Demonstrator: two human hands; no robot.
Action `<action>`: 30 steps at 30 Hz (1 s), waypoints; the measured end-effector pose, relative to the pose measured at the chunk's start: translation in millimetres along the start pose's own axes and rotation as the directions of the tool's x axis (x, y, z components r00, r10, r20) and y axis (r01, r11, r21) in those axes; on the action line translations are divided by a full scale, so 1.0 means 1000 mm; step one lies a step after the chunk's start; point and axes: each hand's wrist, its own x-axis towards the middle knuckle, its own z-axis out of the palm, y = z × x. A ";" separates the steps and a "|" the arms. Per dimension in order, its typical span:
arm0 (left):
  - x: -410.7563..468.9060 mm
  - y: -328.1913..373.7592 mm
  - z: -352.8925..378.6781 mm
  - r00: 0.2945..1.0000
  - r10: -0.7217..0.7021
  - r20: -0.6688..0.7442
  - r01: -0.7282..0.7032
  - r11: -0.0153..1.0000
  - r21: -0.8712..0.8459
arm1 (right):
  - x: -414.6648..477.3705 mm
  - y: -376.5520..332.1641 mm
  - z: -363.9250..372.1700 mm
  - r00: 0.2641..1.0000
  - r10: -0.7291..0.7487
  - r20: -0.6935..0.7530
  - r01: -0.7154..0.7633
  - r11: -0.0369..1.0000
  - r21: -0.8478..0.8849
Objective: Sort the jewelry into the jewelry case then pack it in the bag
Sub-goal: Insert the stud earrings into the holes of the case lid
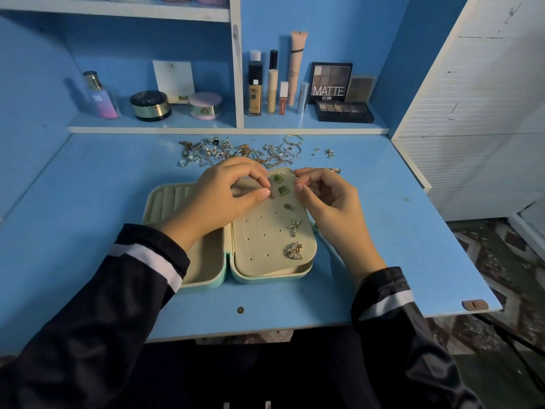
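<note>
An open mint-green jewelry case (265, 277) with cream lining lies in the middle of the blue desk. Its perforated earring panel (265, 228) is raised and carries two green earrings (280, 184), a small dark stud (289, 206), a starfish earring (294, 226) and a butterfly earring (294, 251). My left hand (227, 196) pinches the panel's upper left part between thumb and fingers. My right hand (324, 199) has its fingers curled at the panel's upper right edge; what it holds is too small to tell. A heap of loose jewelry (236, 152) lies behind the case.
Small loose earrings (328, 152) lie at the back right of the desk. The shelf behind holds a perfume bottle (100, 95), powder jars (150, 105), makeup tubes (272, 90) and eyeshadow palettes (343, 111). A white cabinet (472, 113) stands to the right. No bag is in view.
</note>
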 end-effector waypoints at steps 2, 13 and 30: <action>0.000 0.001 0.000 1.000 -0.003 0.016 0.003 1.000 -0.027 | 0.000 -0.002 0.000 1.000 0.015 0.003 -0.015 0.999 0.029; 0.011 0.009 -0.009 0.980 -0.075 0.183 0.117 0.966 -0.230 | 0.007 -0.014 0.001 0.996 0.085 0.041 -0.090 0.982 0.164; 0.007 0.005 -0.024 0.984 -0.055 0.168 0.131 0.865 -0.484 | 0.018 -0.019 0.009 0.992 0.120 0.040 -0.127 0.922 0.365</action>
